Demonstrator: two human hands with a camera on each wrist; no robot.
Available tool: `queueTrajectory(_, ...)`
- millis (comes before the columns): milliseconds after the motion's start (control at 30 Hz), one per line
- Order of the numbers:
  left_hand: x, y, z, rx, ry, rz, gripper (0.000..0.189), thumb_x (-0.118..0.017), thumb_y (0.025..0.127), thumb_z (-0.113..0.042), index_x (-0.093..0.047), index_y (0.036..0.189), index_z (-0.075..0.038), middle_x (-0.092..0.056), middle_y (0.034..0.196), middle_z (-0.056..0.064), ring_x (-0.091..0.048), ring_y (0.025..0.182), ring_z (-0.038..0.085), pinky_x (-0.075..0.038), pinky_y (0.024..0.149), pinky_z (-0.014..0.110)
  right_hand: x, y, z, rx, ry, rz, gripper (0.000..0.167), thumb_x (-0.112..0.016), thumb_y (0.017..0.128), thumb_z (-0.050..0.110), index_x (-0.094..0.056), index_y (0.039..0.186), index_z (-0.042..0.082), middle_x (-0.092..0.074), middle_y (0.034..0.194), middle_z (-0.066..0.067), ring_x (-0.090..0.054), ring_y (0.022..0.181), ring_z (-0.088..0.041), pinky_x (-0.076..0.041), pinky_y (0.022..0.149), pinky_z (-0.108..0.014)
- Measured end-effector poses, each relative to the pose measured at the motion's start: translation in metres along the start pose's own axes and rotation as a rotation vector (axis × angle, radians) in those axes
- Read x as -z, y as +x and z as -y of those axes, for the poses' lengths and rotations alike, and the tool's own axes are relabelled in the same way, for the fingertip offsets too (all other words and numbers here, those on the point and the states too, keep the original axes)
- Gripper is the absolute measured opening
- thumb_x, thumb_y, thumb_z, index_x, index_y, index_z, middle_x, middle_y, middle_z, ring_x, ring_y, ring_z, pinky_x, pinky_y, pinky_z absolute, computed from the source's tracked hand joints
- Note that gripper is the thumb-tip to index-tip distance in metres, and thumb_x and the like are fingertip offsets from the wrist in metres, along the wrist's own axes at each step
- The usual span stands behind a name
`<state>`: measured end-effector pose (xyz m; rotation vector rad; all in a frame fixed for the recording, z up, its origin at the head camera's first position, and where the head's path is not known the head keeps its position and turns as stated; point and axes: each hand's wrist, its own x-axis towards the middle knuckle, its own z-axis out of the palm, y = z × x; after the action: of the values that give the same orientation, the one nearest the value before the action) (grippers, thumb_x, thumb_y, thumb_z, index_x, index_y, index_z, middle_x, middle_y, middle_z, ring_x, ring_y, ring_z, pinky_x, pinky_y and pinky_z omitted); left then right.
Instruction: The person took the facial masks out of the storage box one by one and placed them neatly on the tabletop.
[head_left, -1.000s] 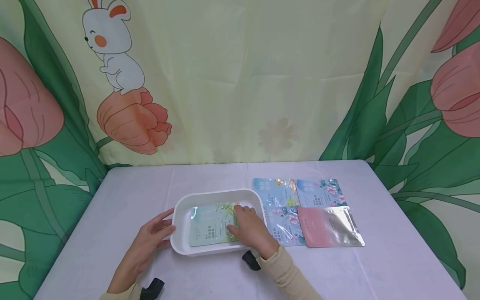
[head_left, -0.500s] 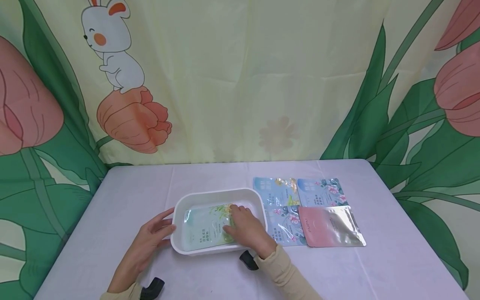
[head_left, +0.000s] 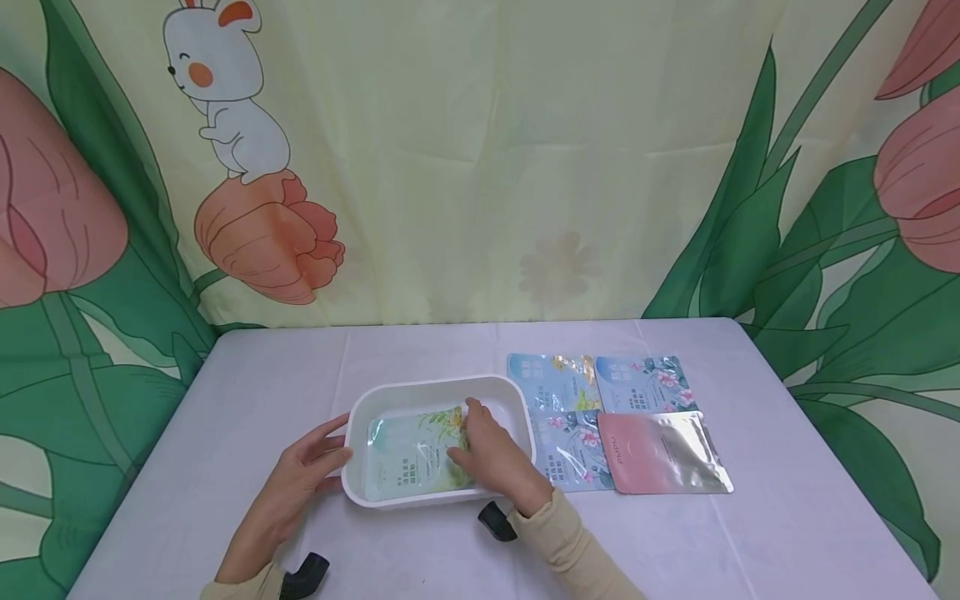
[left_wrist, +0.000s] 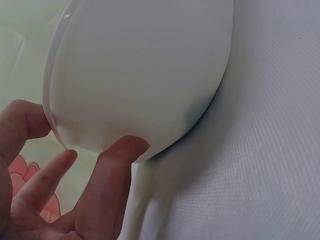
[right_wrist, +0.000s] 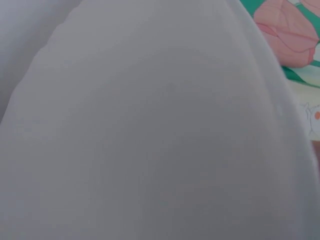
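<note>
A pale green face mask packet with a leafy print lies in a white tray. My right hand reaches into the tray over the packet's right end. Its thumb touches the packet, and its fingers stretch beside the far right corner; part of that end is hidden under the hand. My left hand touches the tray's left end from outside. In the left wrist view, the left hand's fingers rest against the outer wall and rim. The right wrist view is filled by the blurred white tray wall, with no fingers visible.
Right of the tray lie blue face mask packets with floral prints and a pink and silver packet, set in two rows. They sit close to the tray's right end. A white cloth covers the table; a printed curtain hangs behind.
The green packet has slid left inside the tray along with my right hand, then stayed there. My right fingers have since stretched and lifted slightly. The left hand has stayed in place.
</note>
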<state>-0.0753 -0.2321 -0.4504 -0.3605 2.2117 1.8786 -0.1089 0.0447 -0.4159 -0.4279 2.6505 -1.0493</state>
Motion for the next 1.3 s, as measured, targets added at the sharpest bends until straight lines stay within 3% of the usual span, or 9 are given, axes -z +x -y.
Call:
queueTrajectory(133,0.0003,0.0003,0.0002,-0.009,0.003,0.004,0.064,-0.071,0.092,-0.029,-0.044,0.149,-0.021,-0.055,0.138,0.019,-0.067,0.105,0.019,-0.06,0.082,0.033,0.0016,0.0006,-0.001,0.003,0.028,0.007,0.045,-0.071,0.091,0.012,-0.049,0.123,-0.011,-0.053,0.097,-0.012,-0.052,0.082,-0.02,-0.049,0.07,-0.033)
queueTrajectory(233,0.0,0.0005,0.0004,0.002,-0.001,0.002,0.063,-0.072,0.092,-0.028,-0.045,0.149,-0.022,-0.055,0.139,0.018,-0.067,0.105,0.018,-0.06,0.082,0.032,0.0028,0.0012,-0.0016,0.007,0.031,0.014,0.029,-0.07,0.091,0.013,-0.056,0.106,-0.006,-0.05,0.088,-0.008,-0.049,0.075,-0.018,-0.044,0.064,-0.028)
queueTrajectory(567,0.0002,0.0006,-0.0012,-0.013,0.004,0.017,0.064,-0.07,0.093,-0.029,-0.042,0.15,-0.02,-0.053,0.142,0.019,-0.066,0.106,0.017,-0.06,0.082,0.031,0.0036,0.0033,-0.0034,0.008,0.063,0.062,0.045,-0.07,0.09,0.012,-0.056,0.129,-0.006,-0.063,0.103,-0.014,-0.06,0.091,-0.022,-0.053,0.079,-0.039)
queueTrajectory(767,-0.0002,0.0009,-0.0019,0.005,-0.005,0.015,0.064,-0.07,0.093,-0.028,-0.042,0.15,-0.021,-0.052,0.142,0.018,-0.067,0.104,0.014,-0.06,0.082,0.031,0.0039,0.0038,-0.0044,0.017,0.09,0.086,0.044,-0.069,0.09,0.005,-0.054,0.131,-0.004,-0.066,0.108,-0.016,-0.064,0.097,-0.026,-0.054,0.084,-0.041)
queueTrajectory(900,0.0002,0.0014,-0.0001,-0.001,-0.005,0.019,0.064,-0.069,0.094,-0.027,-0.041,0.151,-0.02,-0.052,0.143,0.018,-0.067,0.104,0.014,-0.06,0.082,0.031,0.0033,0.0037,-0.0051,0.017,0.116,0.09,0.044,-0.065,0.089,-0.002,-0.053,0.132,-0.003,-0.066,0.111,-0.017,-0.064,0.098,-0.027,-0.057,0.078,-0.039)
queueTrajectory(1300,0.0012,0.0013,0.0012,0.007,-0.024,0.027,0.065,-0.068,0.095,-0.025,-0.039,0.152,-0.019,-0.051,0.144,0.019,-0.067,0.103,0.011,-0.06,0.082,0.031,0.0049,0.0048,-0.0066,0.1,0.103,-0.018,0.034,-0.055,0.085,-0.013,-0.06,0.117,-0.002,-0.065,0.1,-0.013,-0.063,0.083,-0.019,-0.054,0.071,-0.027)
